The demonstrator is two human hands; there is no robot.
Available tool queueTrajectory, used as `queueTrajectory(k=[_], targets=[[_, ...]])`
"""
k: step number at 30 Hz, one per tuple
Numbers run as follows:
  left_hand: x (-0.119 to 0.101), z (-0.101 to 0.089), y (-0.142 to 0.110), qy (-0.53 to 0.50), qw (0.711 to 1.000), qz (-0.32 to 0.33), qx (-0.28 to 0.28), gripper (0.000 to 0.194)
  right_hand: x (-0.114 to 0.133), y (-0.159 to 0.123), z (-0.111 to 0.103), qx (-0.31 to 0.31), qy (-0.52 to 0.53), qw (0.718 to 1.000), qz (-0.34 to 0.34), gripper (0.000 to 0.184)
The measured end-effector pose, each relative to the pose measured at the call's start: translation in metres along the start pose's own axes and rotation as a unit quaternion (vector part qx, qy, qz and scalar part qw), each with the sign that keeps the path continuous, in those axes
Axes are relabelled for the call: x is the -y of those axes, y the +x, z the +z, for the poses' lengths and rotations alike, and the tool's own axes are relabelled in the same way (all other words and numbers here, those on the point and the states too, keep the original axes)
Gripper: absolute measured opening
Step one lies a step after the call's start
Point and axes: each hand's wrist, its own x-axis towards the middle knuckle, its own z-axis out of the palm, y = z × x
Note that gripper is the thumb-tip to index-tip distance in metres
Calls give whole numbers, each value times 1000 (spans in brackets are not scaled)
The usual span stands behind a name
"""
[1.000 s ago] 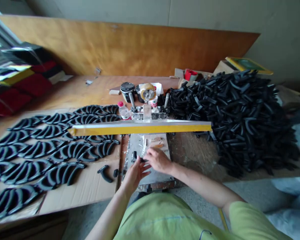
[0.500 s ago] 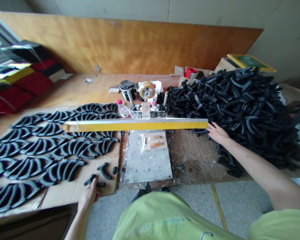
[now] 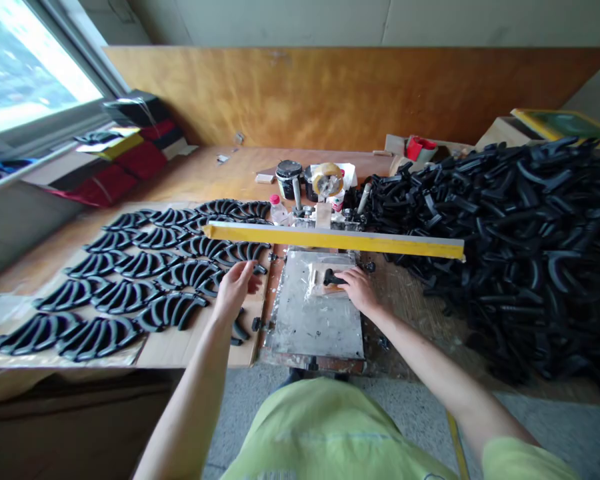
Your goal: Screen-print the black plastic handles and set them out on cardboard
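Note:
My right hand (image 3: pixel 359 288) is closed on a black curved plastic handle (image 3: pixel 332 277). It holds the handle at the small wooden fixture on the grey metal plate (image 3: pixel 313 330). My left hand (image 3: pixel 236 288) hovers at the right edge of the cardboard sheet (image 3: pixel 173 350), its fingers loosely bent and apart, with nothing visible in them. Beneath its wrist a loose black handle (image 3: pixel 239 328) lies partly hidden. Rows of similar black handles (image 3: pixel 123 295) cover the cardboard to the left.
A long yellow-edged bar (image 3: pixel 340 240) spans crosswise above the plate's far end. To the right rises a big heap of black handles (image 3: pixel 510 220). A tape roll (image 3: pixel 328 180), a black tub (image 3: pixel 289 175) and a pink-capped bottle (image 3: pixel 279 210) stand behind the bar.
My right hand has come from the heap to the plate with a black handle. My left hand has left the handle on the cardboard and risen toward the plate. The view has swung left.

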Motion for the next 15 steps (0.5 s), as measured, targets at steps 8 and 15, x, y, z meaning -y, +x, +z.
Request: queueTrajectory(k=[8,15], targets=[[-85,44,-3,-203,971,123,18,44,26,12,9,82,-64,994,-21,34],[-63,33,-28,-152,982,115,12,54,8,-4,-15,23,225,968,105,27]])
